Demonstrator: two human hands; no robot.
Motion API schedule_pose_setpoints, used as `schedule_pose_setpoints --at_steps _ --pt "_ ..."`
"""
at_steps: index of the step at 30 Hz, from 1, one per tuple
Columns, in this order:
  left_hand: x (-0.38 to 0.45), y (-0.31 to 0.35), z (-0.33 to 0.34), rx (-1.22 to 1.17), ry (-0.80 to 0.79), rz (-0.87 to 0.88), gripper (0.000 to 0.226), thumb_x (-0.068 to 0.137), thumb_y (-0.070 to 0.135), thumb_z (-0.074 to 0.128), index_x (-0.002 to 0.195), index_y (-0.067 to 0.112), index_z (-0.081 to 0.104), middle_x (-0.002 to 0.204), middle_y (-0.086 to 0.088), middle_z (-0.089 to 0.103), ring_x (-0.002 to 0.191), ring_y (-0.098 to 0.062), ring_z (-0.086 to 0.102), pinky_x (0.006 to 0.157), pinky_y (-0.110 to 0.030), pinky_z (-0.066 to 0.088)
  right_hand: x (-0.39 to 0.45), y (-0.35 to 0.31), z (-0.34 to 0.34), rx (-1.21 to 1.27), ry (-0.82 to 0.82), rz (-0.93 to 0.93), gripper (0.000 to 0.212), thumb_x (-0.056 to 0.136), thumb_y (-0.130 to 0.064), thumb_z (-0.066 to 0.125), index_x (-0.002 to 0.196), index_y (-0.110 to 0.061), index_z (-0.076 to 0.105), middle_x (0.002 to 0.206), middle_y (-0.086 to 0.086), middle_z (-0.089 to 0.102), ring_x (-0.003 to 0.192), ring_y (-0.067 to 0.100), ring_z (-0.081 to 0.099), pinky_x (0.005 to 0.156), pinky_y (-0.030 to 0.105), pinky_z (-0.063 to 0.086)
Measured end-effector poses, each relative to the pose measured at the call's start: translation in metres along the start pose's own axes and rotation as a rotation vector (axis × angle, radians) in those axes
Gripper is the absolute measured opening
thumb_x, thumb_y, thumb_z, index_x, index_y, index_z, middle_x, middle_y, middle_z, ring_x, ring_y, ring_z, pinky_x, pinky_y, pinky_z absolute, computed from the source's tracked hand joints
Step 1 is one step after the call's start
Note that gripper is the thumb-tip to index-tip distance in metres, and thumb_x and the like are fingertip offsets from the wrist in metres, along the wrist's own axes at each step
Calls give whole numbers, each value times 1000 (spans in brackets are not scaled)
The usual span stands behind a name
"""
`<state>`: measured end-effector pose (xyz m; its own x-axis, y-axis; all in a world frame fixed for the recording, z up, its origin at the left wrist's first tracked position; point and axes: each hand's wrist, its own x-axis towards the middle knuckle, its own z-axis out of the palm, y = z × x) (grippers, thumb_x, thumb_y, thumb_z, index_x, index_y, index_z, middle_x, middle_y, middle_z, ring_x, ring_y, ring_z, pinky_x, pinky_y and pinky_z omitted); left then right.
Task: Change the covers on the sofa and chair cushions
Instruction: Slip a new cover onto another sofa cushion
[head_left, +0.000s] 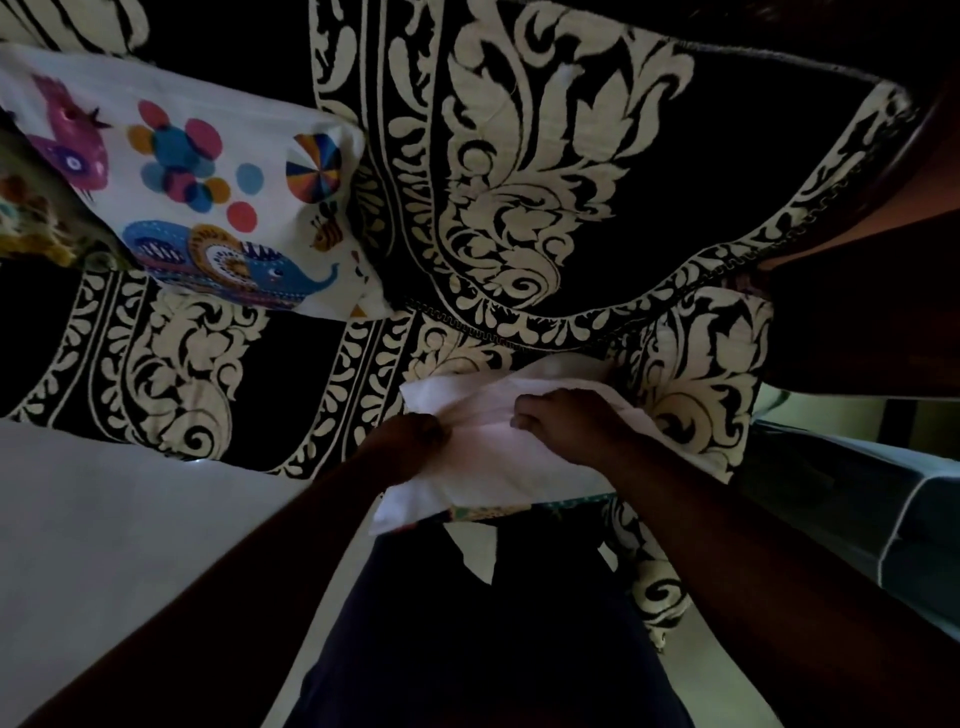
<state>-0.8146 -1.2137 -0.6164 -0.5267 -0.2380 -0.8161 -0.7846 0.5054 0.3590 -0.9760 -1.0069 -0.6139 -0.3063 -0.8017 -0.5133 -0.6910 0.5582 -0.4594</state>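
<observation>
Gripping the white fabric cushion cover (498, 441) with both hands, the person holds it bunched at the front edge of the black sofa with cream floral scrollwork (519, 182), and that sofa serves as the landmark for everything else. At the sofa's left end rests a white cushion printed with a blue elephant and coloured circles (208, 182), already dressed and apart from the hands. The left hand (415, 441) closes on the cover's left side, fingers curled into the cloth. The right hand (561, 426) pinches a fold just beside it, thumb under the fabric.

Judging from this, the main risk is the cover going on twisted or inside out: only its plain white face shows, with a thin patterned strip along the lower edge, so the printed side may be facing inward. A 2nd risk is the bunched cloth slipping off the sofa's front edge toward the pale floor (130, 519) if either pinch loosens.

Whether a cushion pad is inside the cover cannot be told. Any opening or zip is hidden under the hands. The room is dim, the person's dark clothing swallows the lower cover, and the objects off the sofa's right end are cut off and unclear.
</observation>
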Motion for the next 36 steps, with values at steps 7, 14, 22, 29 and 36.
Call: schedule_pose_setpoints --at_steps 7,14,22,29,36 --pt "17 -7 2 207 99 98 45 100 62 39 104 21 57 96 -7 67 88 -27 66 71 -29 40 30 18 -6 -268 192 76 32 99 -36 42 100 -12 62 92 11 65 84 35 64 65 41 51" --pt "24 12 -42 -350 463 65 27 97 52 57 108 28 59 97 8 64 92 -16 63 73 -29 44 87 20 -22 -201 149 348 27 100 -41 52 112 -20 62 105 8 71 98 31 68 76 36 48" --pt "13 10 -8 -70 326 449 78 85 58 69 150 25 41 151 -1 45 132 -12 47 95 -32 49 55 51 -60 -234 597 395 39 84 -59 65 95 -23 65 101 5 60 101 32 54 85 47 41" --pt "51 30 -46 -288 479 282 37 104 44 47 115 18 71 101 -1 71 87 -9 66 74 -17 50 -48 139 -26 247 358 442 89 83 -79 47 150 -22 44 146 10 54 129 28 53 101 41 45" --pt "31 37 -72 366 162 314 94 77 63 73 156 33 31 159 0 37 140 -23 41 111 -36 38 -56 135 -53 86 308 429 57 98 -55 42 130 -12 63 107 21 70 98 42 65 78 47 52"
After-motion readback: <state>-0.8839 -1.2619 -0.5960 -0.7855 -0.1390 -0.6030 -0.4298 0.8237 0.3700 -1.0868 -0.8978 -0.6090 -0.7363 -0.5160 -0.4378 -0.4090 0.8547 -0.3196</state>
